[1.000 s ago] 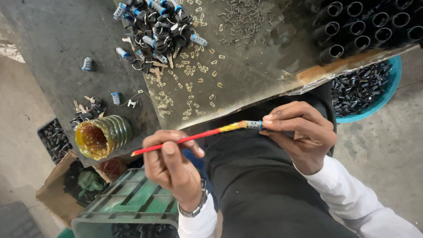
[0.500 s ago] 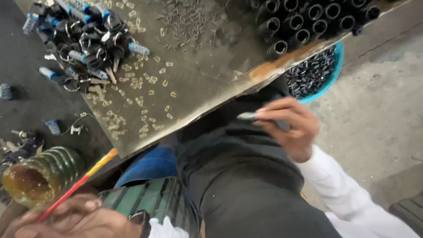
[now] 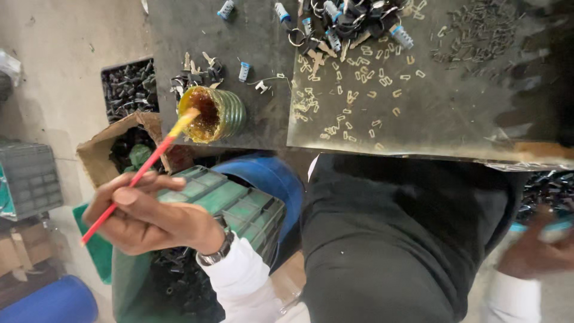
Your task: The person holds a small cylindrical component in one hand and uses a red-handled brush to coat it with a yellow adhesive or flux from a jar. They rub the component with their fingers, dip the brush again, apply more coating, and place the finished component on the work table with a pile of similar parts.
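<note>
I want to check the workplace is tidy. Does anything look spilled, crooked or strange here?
Small pale clips lie scattered loose over the dark worktop. The glue jar stands close to the worktop's edge, its rim smeared. A torn cardboard box sits below.

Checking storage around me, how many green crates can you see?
2: one crate under the left hand holding the brush, another crate at the left edge. More may be hidden.

brush (image 3: 139, 175): thin red handle, yellowish tip, slanting up to the right, tip at the jar mouth
jar (image 3: 211, 114): ribbed greenish glass, open, amber glue inside, lying near the table edge
</note>
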